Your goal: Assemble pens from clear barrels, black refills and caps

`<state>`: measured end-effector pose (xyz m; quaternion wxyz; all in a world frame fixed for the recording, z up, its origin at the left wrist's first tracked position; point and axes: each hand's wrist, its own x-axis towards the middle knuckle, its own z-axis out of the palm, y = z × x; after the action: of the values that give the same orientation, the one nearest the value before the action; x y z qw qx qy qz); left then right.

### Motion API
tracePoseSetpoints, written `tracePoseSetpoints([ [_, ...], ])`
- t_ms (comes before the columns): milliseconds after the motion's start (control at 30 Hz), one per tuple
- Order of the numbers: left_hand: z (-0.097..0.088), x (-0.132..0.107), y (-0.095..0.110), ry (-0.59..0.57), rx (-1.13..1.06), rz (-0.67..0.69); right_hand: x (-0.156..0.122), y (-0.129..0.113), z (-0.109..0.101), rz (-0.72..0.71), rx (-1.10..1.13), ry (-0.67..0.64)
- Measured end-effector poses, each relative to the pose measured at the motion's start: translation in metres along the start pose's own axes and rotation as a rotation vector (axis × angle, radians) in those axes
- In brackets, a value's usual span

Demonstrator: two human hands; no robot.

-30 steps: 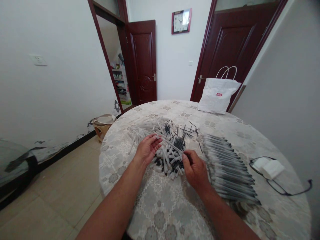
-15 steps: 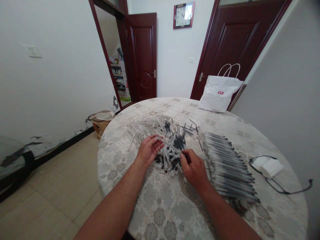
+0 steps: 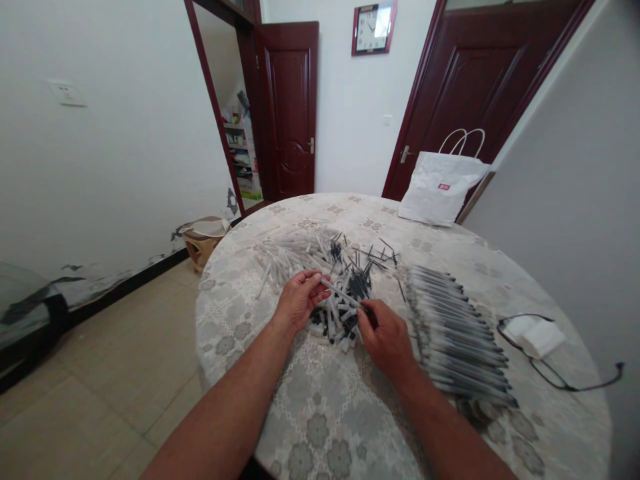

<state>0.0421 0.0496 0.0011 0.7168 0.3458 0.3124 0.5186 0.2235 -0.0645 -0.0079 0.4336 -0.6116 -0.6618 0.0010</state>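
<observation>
Tube [image 3: 342,294], thin and pale, slants between two hands over the tablecloth [image 3: 320,393]; the left hand [image 3: 299,297] has thumb and finger clamped on one end, and the right hand [image 3: 386,333] pinches the other, hiding that tip. Both arms are cut off below. Rightward, we see a row of pens [image 3: 463,333], then glasses [image 3: 569,388] by a white tissue [image 3: 535,337]. Behind the hands, partly covered, short pieces [image 3: 334,321] and dark sticks [image 3: 359,283] tangle; long tubes [image 3: 283,259] blur together. Farther, we find a white bag [image 3: 440,190], its label unreadable, and a clock [image 3: 369,30] half-lost to glare.
</observation>
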Motion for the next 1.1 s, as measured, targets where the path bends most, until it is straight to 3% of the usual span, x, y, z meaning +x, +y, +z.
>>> tracePoseSetpoints([
  [167,0.001,0.000,-0.002,0.047,-0.001,-0.009,0.000,-0.003,0.000,-0.103,-0.025,-0.016],
  [300,0.003,-0.001,-0.004,0.063,-0.035,-0.016,0.000,-0.005,-0.002,-0.082,0.001,-0.036],
  [467,0.007,-0.002,-0.005,0.056,-0.042,-0.023,0.002,-0.010,-0.007,0.124,0.145,-0.061],
  [633,0.008,-0.003,-0.005,0.048,-0.048,-0.012,0.004,-0.010,-0.002,0.529,0.645,-0.150],
  [800,0.008,-0.003,-0.008,0.031,-0.040,-0.009,0.006,-0.010,0.003,0.725,0.932,-0.165],
  [967,0.010,-0.004,-0.007,0.038,-0.050,0.013,0.005,-0.011,0.008,0.832,1.073,-0.215],
  [1033,0.011,-0.005,-0.006,0.036,-0.046,0.018,0.004,-0.010,0.009,0.806,1.011,-0.243],
  [1100,0.012,-0.006,-0.005,0.028,-0.032,0.026,0.005,-0.012,0.007,0.690,0.832,-0.248],
])
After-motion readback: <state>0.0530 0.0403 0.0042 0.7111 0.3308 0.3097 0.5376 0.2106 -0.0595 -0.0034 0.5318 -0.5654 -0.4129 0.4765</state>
